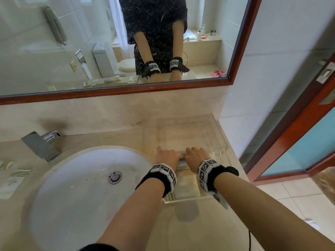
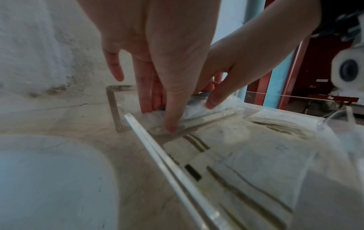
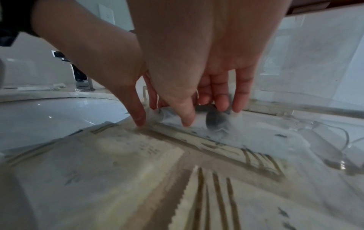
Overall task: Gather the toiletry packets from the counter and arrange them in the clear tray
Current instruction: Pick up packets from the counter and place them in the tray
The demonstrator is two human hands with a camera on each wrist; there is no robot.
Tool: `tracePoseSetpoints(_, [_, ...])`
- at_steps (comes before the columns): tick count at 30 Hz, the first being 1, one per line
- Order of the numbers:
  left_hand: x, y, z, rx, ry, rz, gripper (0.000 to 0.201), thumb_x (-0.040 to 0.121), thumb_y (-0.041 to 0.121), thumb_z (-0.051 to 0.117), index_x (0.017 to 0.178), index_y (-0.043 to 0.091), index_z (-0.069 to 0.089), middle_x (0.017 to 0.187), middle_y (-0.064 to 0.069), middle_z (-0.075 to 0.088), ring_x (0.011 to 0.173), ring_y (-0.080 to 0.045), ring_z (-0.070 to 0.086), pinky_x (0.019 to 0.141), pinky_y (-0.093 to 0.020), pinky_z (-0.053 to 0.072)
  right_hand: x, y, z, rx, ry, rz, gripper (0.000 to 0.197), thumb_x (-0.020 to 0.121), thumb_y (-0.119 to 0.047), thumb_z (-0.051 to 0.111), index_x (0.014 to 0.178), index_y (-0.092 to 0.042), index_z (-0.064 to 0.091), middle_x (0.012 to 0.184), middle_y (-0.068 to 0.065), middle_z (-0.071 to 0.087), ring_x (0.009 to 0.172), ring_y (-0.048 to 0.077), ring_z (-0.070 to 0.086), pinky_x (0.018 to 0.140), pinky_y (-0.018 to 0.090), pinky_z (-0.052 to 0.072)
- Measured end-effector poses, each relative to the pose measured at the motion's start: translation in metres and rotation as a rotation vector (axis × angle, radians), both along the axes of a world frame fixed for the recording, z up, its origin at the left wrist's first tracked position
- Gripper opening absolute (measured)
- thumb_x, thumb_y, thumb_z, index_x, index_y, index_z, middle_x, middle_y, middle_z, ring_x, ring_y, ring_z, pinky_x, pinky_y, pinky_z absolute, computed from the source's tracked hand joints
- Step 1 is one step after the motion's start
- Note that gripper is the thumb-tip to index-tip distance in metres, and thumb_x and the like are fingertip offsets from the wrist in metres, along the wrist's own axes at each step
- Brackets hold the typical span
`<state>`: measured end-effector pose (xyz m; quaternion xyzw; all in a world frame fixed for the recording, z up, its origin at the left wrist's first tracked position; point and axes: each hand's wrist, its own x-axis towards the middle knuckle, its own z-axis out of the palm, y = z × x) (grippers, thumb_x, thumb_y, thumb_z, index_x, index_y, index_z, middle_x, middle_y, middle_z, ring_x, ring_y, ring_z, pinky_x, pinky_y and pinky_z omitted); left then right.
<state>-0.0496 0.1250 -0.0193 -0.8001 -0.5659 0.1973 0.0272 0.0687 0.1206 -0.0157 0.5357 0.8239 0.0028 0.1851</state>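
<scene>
A beige marble counter [image 1: 101,140] runs along the far wall, with a white oval sink [image 1: 76,180] sunk into it at the left and a chrome faucet [image 1: 40,144] at the sink's far left edge. Above the low marble backsplash hangs a wide mirror [image 1: 72,42] in a red-brown wooden frame. It reflects white wall tiles, a toilet, a wall phone, a tiled ledge with small bottles and pink slippers on the floor. To the right stands a white tiled wall [image 1: 272,60], then a red-brown door frame [image 1: 293,127] holding a pale blue panel. The floor [image 1: 282,192] at right is laid with light tiles. The light is soft and even.
</scene>
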Motion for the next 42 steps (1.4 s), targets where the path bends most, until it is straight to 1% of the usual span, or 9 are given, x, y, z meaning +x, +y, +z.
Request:
tracePoseSetpoints(11, [-0.024, -0.031, 0.008, -0.005, -0.110, -0.019, 0.026, 0.096, 0.029, 0.048, 0.119, 0.021, 0.056, 0.123, -0.003, 0.058, 0.111, -0.024, 0.058, 0.099, -0.041, 0.039, 0.003, -0.012, 0.006, -0.082, 0.013, -0.124, 0.033, 0.089, -0.017, 0.054, 0.123, -0.016, 0.054, 0.121, 0.006, 0.049, 0.111, 0.029, 0.053, 0.088, 0.042, 0.045])
tracePoseSetpoints(16, [-0.048, -0.068, 0.029, 0.050, -0.173, 0.129, 0.039, 0.091, 0.014, 0.050, 0.129, 0.015, 0.048, 0.133, -0.006, 0.052, 0.118, -0.026, 0.055, 0.100, -0.041, 0.038, -0.013, -0.035, 0.023, -0.025, 0.026, -0.020, 0.031, 0.093, -0.016, 0.048, 0.124, -0.018, 0.053, 0.121, 0.006, 0.053, 0.109, 0.029, 0.057, 0.090, 0.045, 0.043])
tracePoseSetpoints(20, [-0.070, -0.110, 0.036, 0.013, -0.089, 0.256, 0.033, 0.094, 0.019, 0.050, 0.126, 0.013, 0.052, 0.128, -0.007, 0.052, 0.120, -0.026, 0.051, 0.100, -0.043, 0.039, -0.039, -0.059, 0.032, 0.035, -0.027, 0.149, 0.025, 0.092, -0.009, 0.045, 0.108, -0.013, 0.063, 0.106, 0.004, 0.060, 0.095, 0.026, 0.064, 0.064, 0.033, 0.045])
tracePoseSetpoints(27, [-0.123, -0.196, 0.029, -0.032, 0.008, 0.457, 0.030, 0.094, 0.019, 0.052, 0.123, 0.012, 0.055, 0.133, -0.010, 0.049, 0.127, -0.028, 0.045, 0.101, -0.045, 0.038, -0.115, -0.110, 0.032, -0.066, -0.101, 0.327, 0.022, 0.092, -0.012, 0.046, 0.101, -0.009, 0.066, 0.095, 0.006, 0.062, 0.086, 0.027, 0.064, 0.067, 0.034, 0.045])
tracePoseSetpoints(30, [-0.144, -0.219, 0.031, -0.023, 0.001, 0.516, 0.031, 0.093, 0.020, 0.051, 0.123, 0.014, 0.055, 0.128, -0.007, 0.050, 0.124, -0.026, 0.046, 0.099, -0.043, 0.039, -0.148, -0.105, 0.001, -0.165, -0.123, 0.368, 0.023, 0.086, -0.019, 0.054, 0.105, -0.012, 0.064, 0.103, 0.009, 0.063, 0.089, 0.029, 0.065, 0.065, 0.032, 0.046])
tracePoseSetpoints(33, [-0.164, -0.238, 0.031, -0.039, 0.001, 0.586, 0.034, 0.093, 0.020, 0.051, 0.126, 0.015, 0.053, 0.130, -0.007, 0.049, 0.126, -0.026, 0.044, 0.101, -0.043, 0.037, -0.188, -0.063, -0.081, -0.284, -0.163, 0.350, 0.036, 0.055, -0.046, 0.070, 0.081, -0.021, 0.063, 0.098, 0.004, 0.070, 0.073, 0.024, 0.065, 0.070, 0.040, 0.058])
tracePoseSetpoints(35, [-0.174, -0.246, 0.028, -0.064, -0.003, 0.613, 0.035, 0.093, 0.019, 0.052, 0.127, 0.016, 0.053, 0.130, -0.007, 0.049, 0.126, -0.026, 0.044, 0.101, -0.043, 0.037, -0.198, -0.084, -0.069, -0.299, -0.120, 0.357, 0.024, 0.059, -0.035, 0.073, 0.076, -0.022, 0.063, 0.083, 0.003, 0.069, 0.067, 0.021, 0.066, 0.068, 0.039, 0.061])
tracePoseSetpoints(37, [-0.183, -0.251, 0.027, -0.085, -0.002, 0.624, 0.035, 0.093, 0.018, 0.052, 0.128, 0.016, 0.053, 0.130, -0.007, 0.050, 0.125, -0.026, 0.045, 0.101, -0.042, 0.038, -0.199, -0.134, -0.005, -0.261, -0.093, 0.450, 0.016, 0.074, -0.022, 0.066, 0.089, -0.017, 0.067, 0.086, 0.004, 0.070, 0.074, 0.025, 0.070, 0.072, 0.037, 0.060])
tracePoseSetpoints(42, [-0.205, -0.258, 0.019, -0.109, 0.000, 0.606, 0.033, 0.092, 0.018, 0.053, 0.125, 0.015, 0.054, 0.128, -0.008, 0.052, 0.123, -0.026, 0.046, 0.097, -0.042, 0.039, -0.222, -0.155, -0.004, -0.305, -0.062, 0.431, 0.033, 0.075, -0.036, 0.067, 0.101, -0.015, 0.069, 0.097, 0.005, 0.073, 0.081, 0.025, 0.071, 0.075, 0.041, 0.060])
